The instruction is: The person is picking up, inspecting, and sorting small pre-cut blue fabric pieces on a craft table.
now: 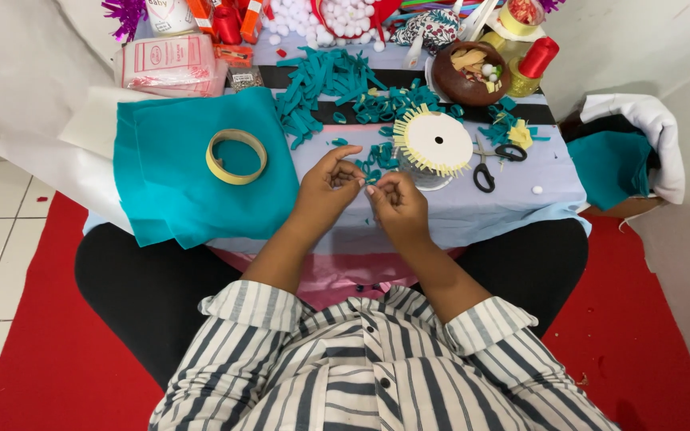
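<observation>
my left hand (325,187) and right hand (397,203) meet fingertip to fingertip, each grip pinched shut on something too small to tell, above the desk (513,199).

Teal, red and stripes over a pale lilac table
A teal felt sheet (201,172) is laid under a yellow tape ring (236,156); teal strips (321,84) are heaped beside a cream fringed disc (438,141); black-handled scissors (490,160), a brown bowl (469,73), a red floor mat (33,351) and a navy-and-white striped shirt (377,367) are seen, on a lilac tablecloth (513,195)
</observation>
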